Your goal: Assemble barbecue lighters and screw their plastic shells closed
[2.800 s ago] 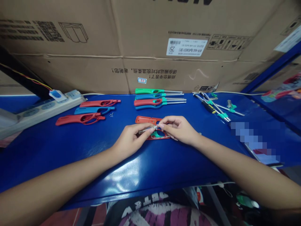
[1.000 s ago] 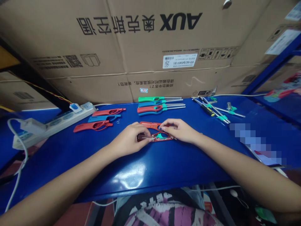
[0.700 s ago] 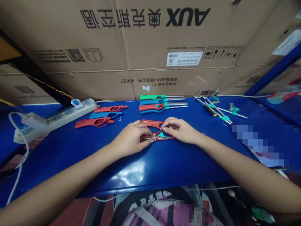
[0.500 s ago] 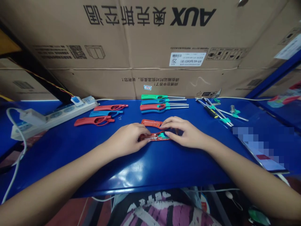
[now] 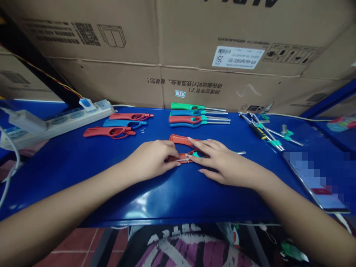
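An opened red gas lighter half-shell [image 5: 183, 161] with its inner parts showing lies on the blue table in front of me. My left hand [image 5: 154, 157] is closed on its left end, thumb and fingers pinching it. Over its right part, my right hand [image 5: 219, 160] rests with fingers spread, hiding much of the inside. A bit of green plastic [image 5: 196, 154] shows beneath those fingers, and a metal tube [image 5: 240, 152] sticks out beyond the hand. The matching red cover half [image 5: 180, 139] lies just behind, partly under the right fingertips.
Several assembled lighters [image 5: 185, 120] lie at the back middle. Red and blue lighter shells [image 5: 102, 131] with small screws [image 5: 142, 130] lie left, by a power strip [image 5: 66, 118]. Metal tubes, green parts and a screwdriver [image 5: 258, 131] are right, near a phone [image 5: 317, 185].
My right hand has shifted left over the half-shell and spread its fingers, uncovering the metal tube's end. My left hand keeps its hold. The camera view has tilted down slightly.
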`<state>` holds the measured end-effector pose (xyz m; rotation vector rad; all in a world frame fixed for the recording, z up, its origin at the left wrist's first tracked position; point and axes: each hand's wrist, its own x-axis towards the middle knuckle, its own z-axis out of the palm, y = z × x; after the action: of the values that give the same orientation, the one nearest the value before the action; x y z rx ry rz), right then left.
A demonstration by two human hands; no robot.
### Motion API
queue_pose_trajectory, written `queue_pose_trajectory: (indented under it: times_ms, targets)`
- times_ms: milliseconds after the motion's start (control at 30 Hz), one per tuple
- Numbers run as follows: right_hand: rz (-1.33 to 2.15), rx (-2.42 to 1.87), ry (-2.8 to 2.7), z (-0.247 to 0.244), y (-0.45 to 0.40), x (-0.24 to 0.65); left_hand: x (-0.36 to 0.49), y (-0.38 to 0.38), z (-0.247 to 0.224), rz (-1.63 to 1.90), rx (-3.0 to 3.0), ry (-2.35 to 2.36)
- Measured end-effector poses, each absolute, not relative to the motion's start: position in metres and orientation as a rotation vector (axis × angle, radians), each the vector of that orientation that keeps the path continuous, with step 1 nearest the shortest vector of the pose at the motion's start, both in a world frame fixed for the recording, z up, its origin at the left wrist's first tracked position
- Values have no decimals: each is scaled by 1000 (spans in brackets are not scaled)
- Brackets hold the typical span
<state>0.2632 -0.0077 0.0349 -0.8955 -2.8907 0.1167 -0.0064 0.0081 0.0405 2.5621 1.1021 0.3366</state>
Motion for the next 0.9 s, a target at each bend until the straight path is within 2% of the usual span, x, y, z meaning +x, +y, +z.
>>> queue_pose_trajectory:
  times_ms: [233, 467, 700, 900]
  targets:
    - [-50, -890, -2950, 37, -12, 257, -1, 3, 38, 335, 2650, 1172]
    - [-33, -797, -2990, 38, -12, 254, 2, 0, 37, 291, 2658, 1226]
    - [-281, -858, -2937, 34, -20, 243, 3, 0, 37, 253, 2646, 1213]
    - [-382, -729, -2849, 26, -18, 240, 3, 2, 37, 242, 2593, 1229]
